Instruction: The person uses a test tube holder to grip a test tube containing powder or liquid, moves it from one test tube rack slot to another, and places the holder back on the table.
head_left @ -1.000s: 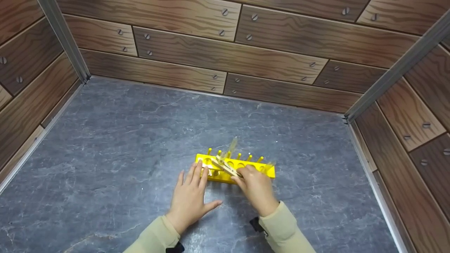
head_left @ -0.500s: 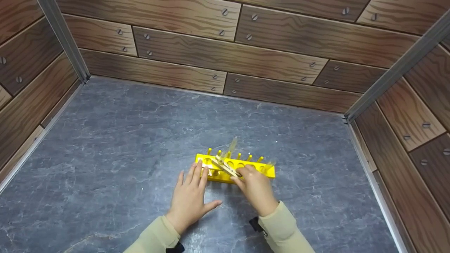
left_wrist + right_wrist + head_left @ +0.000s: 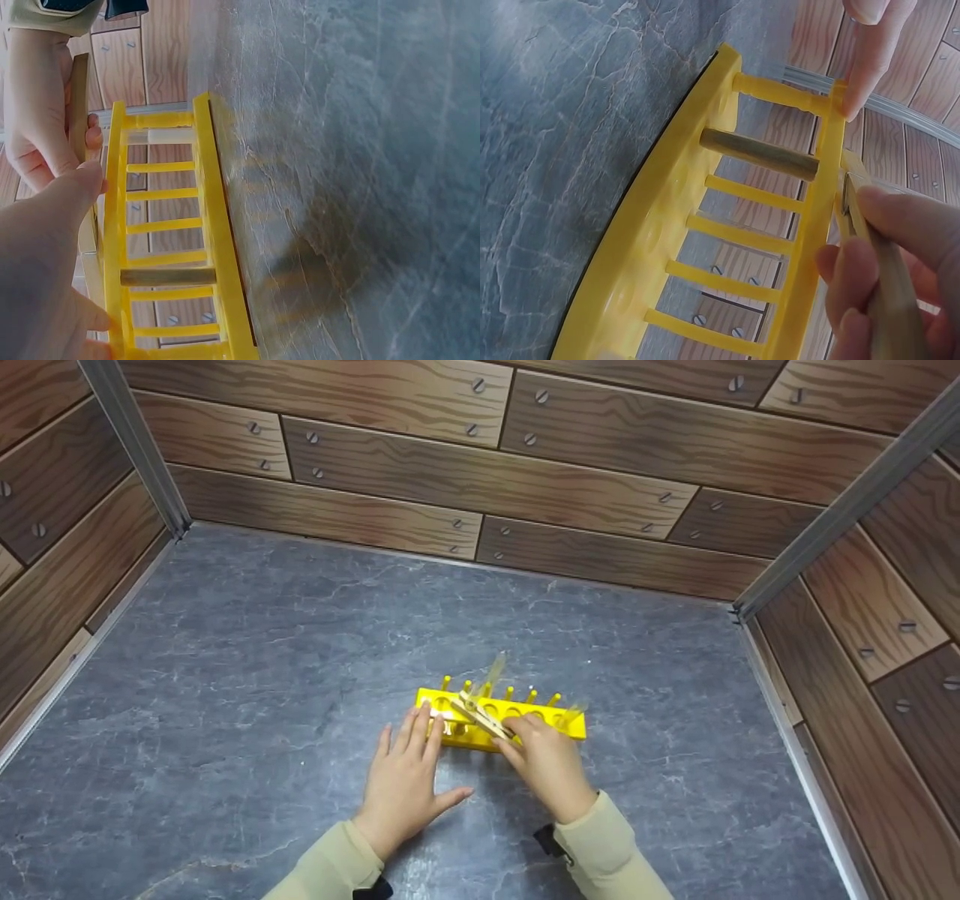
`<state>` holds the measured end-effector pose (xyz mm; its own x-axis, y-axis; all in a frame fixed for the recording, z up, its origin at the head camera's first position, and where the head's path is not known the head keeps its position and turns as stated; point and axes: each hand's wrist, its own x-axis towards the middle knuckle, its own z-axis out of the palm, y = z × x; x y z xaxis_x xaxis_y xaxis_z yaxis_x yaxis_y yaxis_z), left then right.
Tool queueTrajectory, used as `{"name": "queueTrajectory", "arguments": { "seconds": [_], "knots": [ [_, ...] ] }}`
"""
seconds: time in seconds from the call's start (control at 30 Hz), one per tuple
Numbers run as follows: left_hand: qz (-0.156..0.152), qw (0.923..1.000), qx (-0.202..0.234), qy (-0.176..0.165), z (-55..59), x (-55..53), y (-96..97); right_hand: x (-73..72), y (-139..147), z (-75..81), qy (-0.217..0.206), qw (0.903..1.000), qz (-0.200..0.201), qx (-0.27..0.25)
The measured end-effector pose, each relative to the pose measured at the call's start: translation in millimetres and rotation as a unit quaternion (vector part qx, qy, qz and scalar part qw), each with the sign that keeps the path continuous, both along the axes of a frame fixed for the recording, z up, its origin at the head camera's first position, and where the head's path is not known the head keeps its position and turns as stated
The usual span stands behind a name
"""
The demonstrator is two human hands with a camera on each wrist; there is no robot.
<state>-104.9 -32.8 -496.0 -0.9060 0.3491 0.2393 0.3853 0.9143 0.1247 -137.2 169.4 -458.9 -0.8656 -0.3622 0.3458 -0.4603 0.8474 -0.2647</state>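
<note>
A yellow test tube rack (image 3: 540,714) stands in front of me. My left hand (image 3: 405,784) lies with straight fingers on its left end, thumb spread to the side. My right hand (image 3: 551,761) grips a wooden test tube clamp (image 3: 484,715), slanted across the rack's top. At the clamp's far end a clear test tube (image 3: 495,671) sticks up out of the rack. Between the tiers, the right wrist view shows a tube with brownish contents (image 3: 757,154), second from the left end. Another clear tube (image 3: 574,714) stands in the rack's right end.
Yellow pegs (image 3: 510,692) line the rack's back edge. Grey marbled tabletop (image 3: 300,660) surrounds it. Wood-patterned walls (image 3: 420,472) with metal corner posts (image 3: 142,442) close off the back and both sides.
</note>
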Motion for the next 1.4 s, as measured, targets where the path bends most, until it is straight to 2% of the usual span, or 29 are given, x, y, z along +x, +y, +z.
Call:
{"name": "queueTrajectory", "arguments": {
  "seconds": [0.23,0.67,1.1,1.4],
  "knots": [
    [0.000,0.9999,-0.009,-0.004,0.3,0.6,-0.4,2.2,1.5,0.5,-0.014,0.9999,-0.002,0.004],
    [-0.003,0.9999,-0.003,-0.011,0.8,0.7,-0.1,2.7,2.2,0.1,0.008,0.9997,0.000,-0.022],
    [-0.004,1.0000,0.002,0.003,0.8,0.9,-0.5,4.0,1.6,5.9,0.019,0.9991,0.008,-0.036],
    [-0.007,0.9999,0.008,-0.001,1.9,0.8,-0.5,7.4,1.8,13.1,0.026,0.9994,0.000,-0.021]
  ]
}}
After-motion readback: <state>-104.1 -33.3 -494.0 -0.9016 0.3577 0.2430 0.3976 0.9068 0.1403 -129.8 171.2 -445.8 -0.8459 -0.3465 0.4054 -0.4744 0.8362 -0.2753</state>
